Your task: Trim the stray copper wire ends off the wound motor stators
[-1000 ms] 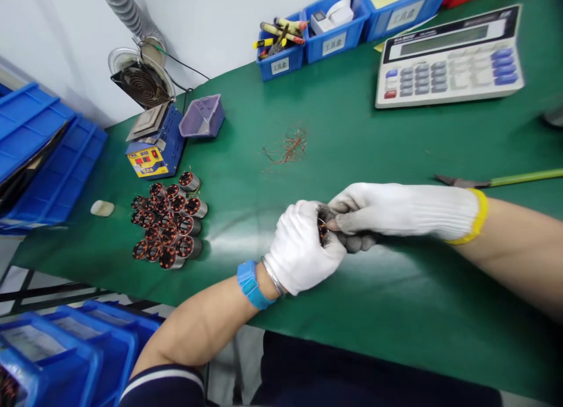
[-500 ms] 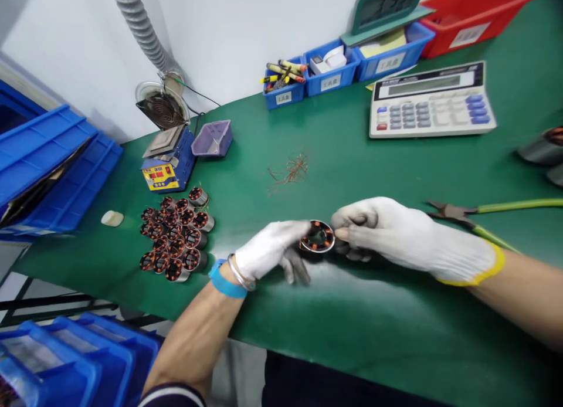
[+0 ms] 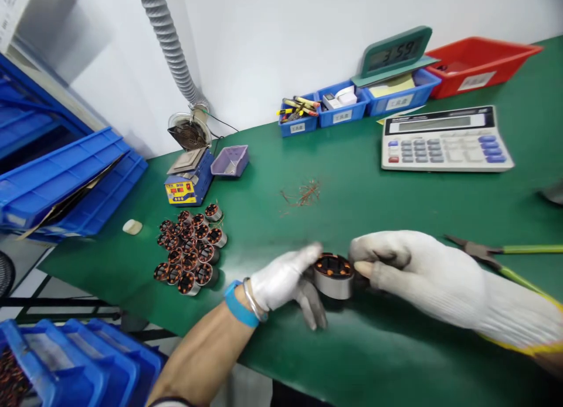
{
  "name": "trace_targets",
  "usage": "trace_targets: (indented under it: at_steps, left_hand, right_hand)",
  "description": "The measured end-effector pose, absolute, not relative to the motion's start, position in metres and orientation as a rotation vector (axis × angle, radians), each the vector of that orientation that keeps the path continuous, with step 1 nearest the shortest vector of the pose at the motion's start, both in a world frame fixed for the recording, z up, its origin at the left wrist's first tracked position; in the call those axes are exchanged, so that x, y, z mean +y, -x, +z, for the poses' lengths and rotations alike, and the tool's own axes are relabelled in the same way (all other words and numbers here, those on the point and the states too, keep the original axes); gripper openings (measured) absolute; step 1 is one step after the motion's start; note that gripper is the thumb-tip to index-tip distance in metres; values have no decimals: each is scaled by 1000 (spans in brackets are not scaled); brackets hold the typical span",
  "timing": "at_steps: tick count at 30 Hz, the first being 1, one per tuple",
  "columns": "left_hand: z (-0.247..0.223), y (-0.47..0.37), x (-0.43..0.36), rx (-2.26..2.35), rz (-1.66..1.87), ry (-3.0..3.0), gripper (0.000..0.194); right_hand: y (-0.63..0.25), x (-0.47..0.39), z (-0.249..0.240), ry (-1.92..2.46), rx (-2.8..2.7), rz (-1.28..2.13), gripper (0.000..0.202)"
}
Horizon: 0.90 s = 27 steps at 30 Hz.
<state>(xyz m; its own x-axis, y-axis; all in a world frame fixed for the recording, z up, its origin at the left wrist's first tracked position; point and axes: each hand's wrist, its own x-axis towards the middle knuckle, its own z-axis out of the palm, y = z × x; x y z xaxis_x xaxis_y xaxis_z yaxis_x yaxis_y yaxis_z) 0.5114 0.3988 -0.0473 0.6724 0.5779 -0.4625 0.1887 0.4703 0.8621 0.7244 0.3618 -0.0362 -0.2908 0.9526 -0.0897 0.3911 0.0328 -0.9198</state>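
Observation:
A motor stator [image 3: 334, 285], a silver ring with black insulation and copper windings, is between my two white gloves with grey-coated fingers. Its wound face points up and its metal side faces me. My left hand [image 3: 290, 284] is at its left; a blurred fingertip meets the upper rim, while other fingers hang apart below. At the right edge, my right hand [image 3: 396, 272] has thumb and index finger pinched together; whatever lies in that pinch is too small to make out. Several similar stators [image 3: 189, 251] stand grouped on the left. Cutting pliers [image 3: 481, 251] with green handles lie beside my right hand.
Wire scraps [image 3: 303, 193] lie on the green table [image 3: 272, 225]. Behind are a calculator [image 3: 446, 143], small blue bins [image 3: 299, 125], a clock [image 3: 393, 52] and a red bin [image 3: 479, 67]. A blue solder pot [image 3: 189, 181] and purple tray [image 3: 231, 160] stand at the left.
The view has shifted, so things sit lower in the picture. The stator now shows its metal side, where before mostly its round wound face showed. Both hands remain beside it.

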Motion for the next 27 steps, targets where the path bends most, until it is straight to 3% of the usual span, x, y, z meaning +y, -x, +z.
trace_targets:
  at_steps: [2, 5, 7, 9, 13, 18, 20, 23, 25, 27]
  left_hand:
    - [-44, -511, 401, 752, 198, -992, 70]
    - [-38, -512, 397, 717, 728, -1044, 47]
    - [-37, -515, 395, 691, 1006, -1020, 47]
    - [-39, -518, 393, 750, 927, -934, 55]
    - [-41, -519, 391, 815, 369, -912, 56]
    - [-38, -514, 398, 773, 1045, -938, 43]
    - [-42, -514, 403, 782, 903, -844, 42]
    - [-50, -518, 402, 747, 397, -886, 52]
    - [-54, -520, 396, 788, 538, -1105, 45]
    - [-56, -521, 390, 860, 970, -1344, 44]
  right_hand:
    - [-725, 364, -38, 1427, -1723, 1237, 47]
    - [-725, 367, -43, 1396, -1528, 1514, 47]
    - [-724, 368, -45, 1357, -1453, 1615, 48]
    - [-723, 366, -45, 1398, -1572, 1519, 45]
    - [-723, 362, -39, 1587, -1908, 1059, 40]
    - [-724, 362, -33, 1734, -2041, 1007, 38]
    - [-723, 363, -36, 1752, -2047, 923, 37]
    - [-724, 365, -42, 1689, -2043, 870, 39]
    - [-726, 365, -43, 1624, -2011, 901, 44]
    - [-729, 365, -41, 1576, -1971, 933, 49]
